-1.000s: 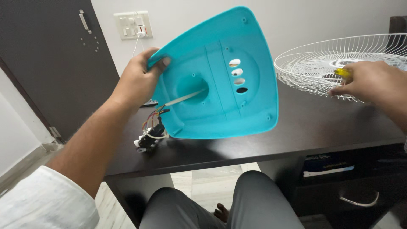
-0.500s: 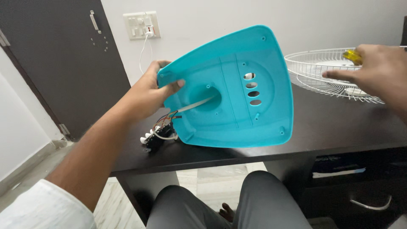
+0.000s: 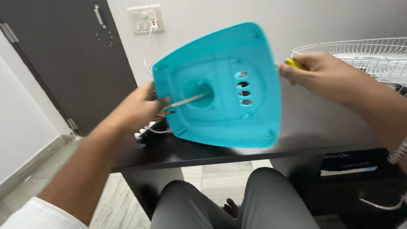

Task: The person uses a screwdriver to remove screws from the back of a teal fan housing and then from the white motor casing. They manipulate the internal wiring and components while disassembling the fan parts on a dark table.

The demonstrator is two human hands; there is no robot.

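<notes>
Fingers first: the left hand point(image 3: 137, 106) has its fingers curled around the left edge of the turquoise plastic base point(image 3: 220, 85), thumb pressed onto the inner face near the cable, so the piece is pinched at its rim and tipped up toward the camera with its hollow underside showing, probably so the person can look straight into it. That base is the biggest thing going on here, held in the air just above the dark desk point(image 3: 203, 152), roughly centre frame, with a round middle opening and a short row of oval slots beside it. Off to the right, a white wire fan guard point(image 3: 373, 55) lies flat on the desk, parked out of the way. The right hand point(image 3: 322, 78) sits close to the base's right edge, fingers closed tight around a yellow-handled tool point(image 3: 294, 63), looks like a screwdriver, though the tip is hidden. Smaller stuff: a pale cable point(image 3: 188, 100) runs out of the centre hole toward the left hand, and a little tangle of coloured wires point(image 3: 150, 129) hangs below that hand, resting on the desk edge.
</notes>
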